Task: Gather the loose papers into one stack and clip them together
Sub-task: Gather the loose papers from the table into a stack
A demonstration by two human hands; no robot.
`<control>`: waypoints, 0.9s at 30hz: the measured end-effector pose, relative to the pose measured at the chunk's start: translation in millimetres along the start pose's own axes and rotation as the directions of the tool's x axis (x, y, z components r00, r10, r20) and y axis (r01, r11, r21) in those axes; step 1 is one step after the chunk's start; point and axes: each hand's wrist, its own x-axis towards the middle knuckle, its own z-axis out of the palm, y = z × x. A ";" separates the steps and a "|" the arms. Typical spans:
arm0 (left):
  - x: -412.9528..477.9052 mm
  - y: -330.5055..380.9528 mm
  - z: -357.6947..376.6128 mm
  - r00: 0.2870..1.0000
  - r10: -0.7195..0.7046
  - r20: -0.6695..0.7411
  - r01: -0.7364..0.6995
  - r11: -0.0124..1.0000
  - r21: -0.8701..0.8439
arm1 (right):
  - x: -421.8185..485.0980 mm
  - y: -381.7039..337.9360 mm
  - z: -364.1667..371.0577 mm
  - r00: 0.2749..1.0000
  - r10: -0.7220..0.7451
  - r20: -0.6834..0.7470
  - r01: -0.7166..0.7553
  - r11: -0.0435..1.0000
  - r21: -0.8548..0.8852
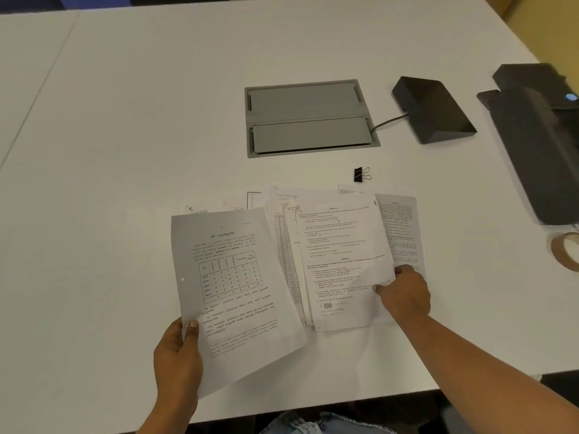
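White printed sheet, pinched at its lower corner by my left hand; my right hand grips overlapping papers; black binder clip beyond it.

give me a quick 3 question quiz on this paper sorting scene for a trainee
1. True or false: the binder clip is already clamped on the papers.
2. Which hand holds the sheet with the table printed on it? A) left hand B) right hand C) neither
3. Fill in: the right hand grips the right edge of the sheet on top of the overlapping pile, while another sheet lies partly under it to the ____.

Key:
1. False; it sits loose on the table, beyond the papers.
2. A; the left hand pinches its lower left corner.
3. Right.
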 end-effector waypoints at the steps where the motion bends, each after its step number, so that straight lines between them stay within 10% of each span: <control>1: 0.1 0.2 0.7 1.000 0.000 -0.001 0.000 1.000 0.000 | -0.1 0.2 -0.1 1.000 -0.014 -0.013 0.014 1.000 -0.003; 12: 3.2 7.0 1.7 1.000 0.005 -0.004 -0.005 1.000 -0.023 | -1.1 22.2 -21.5 0.980 -0.200 0.010 0.192 0.954 0.231; 27: -13.8 27.5 38.1 0.983 -0.035 0.180 0.065 0.984 -0.163 | -60.6 13.3 -67.3 0.953 -0.210 0.219 -0.033 0.647 0.762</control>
